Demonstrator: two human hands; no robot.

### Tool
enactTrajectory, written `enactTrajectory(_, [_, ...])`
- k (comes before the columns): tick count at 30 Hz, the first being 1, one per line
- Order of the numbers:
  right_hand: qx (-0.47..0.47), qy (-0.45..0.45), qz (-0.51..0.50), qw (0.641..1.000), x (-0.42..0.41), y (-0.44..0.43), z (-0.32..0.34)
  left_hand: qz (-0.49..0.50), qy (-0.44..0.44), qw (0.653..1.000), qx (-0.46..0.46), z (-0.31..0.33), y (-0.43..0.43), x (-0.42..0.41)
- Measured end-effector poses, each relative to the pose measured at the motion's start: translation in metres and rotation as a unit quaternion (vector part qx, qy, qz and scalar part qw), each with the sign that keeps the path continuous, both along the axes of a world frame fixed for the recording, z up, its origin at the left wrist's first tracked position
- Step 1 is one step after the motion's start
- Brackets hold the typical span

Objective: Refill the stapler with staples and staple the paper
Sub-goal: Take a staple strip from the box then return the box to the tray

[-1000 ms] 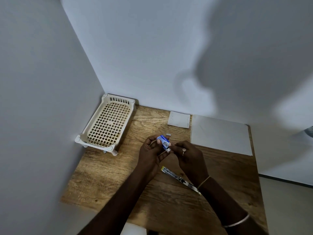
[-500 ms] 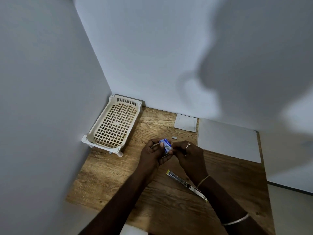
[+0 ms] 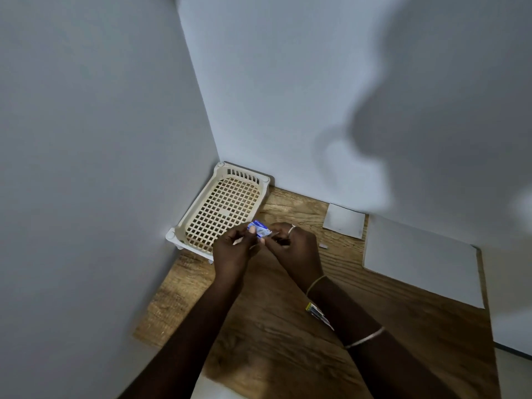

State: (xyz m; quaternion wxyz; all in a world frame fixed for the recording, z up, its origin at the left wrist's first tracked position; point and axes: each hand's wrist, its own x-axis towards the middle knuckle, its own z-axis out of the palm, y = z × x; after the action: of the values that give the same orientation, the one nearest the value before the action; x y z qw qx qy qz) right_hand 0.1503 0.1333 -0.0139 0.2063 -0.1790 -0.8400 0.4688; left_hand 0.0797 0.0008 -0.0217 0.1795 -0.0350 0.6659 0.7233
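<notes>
A small blue and white staple box (image 3: 259, 228) is held above the wooden table (image 3: 276, 326), pinched between my left hand (image 3: 234, 249) and my right hand (image 3: 293, 249). My right fingertips grip the box's right end. The stapler (image 3: 318, 313), open and flat with a yellow tip, lies on the table under my right forearm, which hides most of it. A loose staple strip (image 3: 324, 246) lies just right of my right hand. A large white paper sheet (image 3: 423, 260) and a small white sheet (image 3: 344, 220) lie near the back wall.
A cream plastic basket tray (image 3: 221, 211) with a grid floor stands in the back left corner against the walls. White walls close the table at left and back. The table's right edge drops to the floor.
The view has swung right and down, so everything sits further right. Both hands with the staple box have moved toward the basket tray, and my right forearm now covers the stapler.
</notes>
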Motion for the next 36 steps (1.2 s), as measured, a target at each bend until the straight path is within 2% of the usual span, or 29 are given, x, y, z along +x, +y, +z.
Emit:
enactTrajectory(2, [0.055, -0.018, 0.006, 0.998, -0.022, -0.01, -0.004, 0.0, 0.085, 0.985, -0.149, -0.004, -0.014, -0.021])
enactTrajectory(5, [0.094, -0.025, 0.018, 0.995, -0.052, -0.024, -0.009, -0.005, 0.161, 0.947, -0.278, -0.001, -0.029, -0.044])
enactTrajectory(10, [0.133, -0.072, 0.027, 0.988, -0.088, -0.042, -0.02, -0.047, 0.191, 0.908, -0.371, -0.002, -0.046, -0.071])
enactTrajectory(14, [0.182, -0.137, 0.059, 0.972, -0.102, -0.05, -0.031, -0.083, 0.238, 0.853, -0.457, -0.006, -0.047, -0.082])
enactTrajectory(19, [0.206, -0.143, 0.07, 0.965, -0.103, -0.052, -0.035, -0.139, 0.248, 0.784, -0.552, -0.008, -0.042, -0.088])
enactTrajectory(23, [0.225, -0.123, 0.085, 0.963, -0.102, -0.049, -0.036, -0.173, 0.238, 0.764, -0.575, -0.006, -0.038, -0.085])
enactTrajectory(27, [0.179, -0.046, 0.048, 0.982, -0.09, -0.031, -0.028, -0.163, 0.255, 0.762, -0.572, 0.004, -0.029, -0.078])
enactTrajectory(30, [0.159, -0.005, -0.009, 0.987, -0.073, -0.004, -0.024, -0.123, 0.308, 0.782, -0.528, 0.015, -0.002, -0.065])
enactTrajectory(32, [0.131, 0.004, -0.057, 0.99, -0.055, 0.018, -0.024, -0.132, 0.353, 0.793, -0.479, 0.018, 0.022, -0.055])
enactTrajectory(36, [0.093, -0.051, -0.116, 0.988, -0.012, 0.062, -0.035, -0.196, 0.374, 0.822, -0.381, 0.01, 0.071, -0.024])
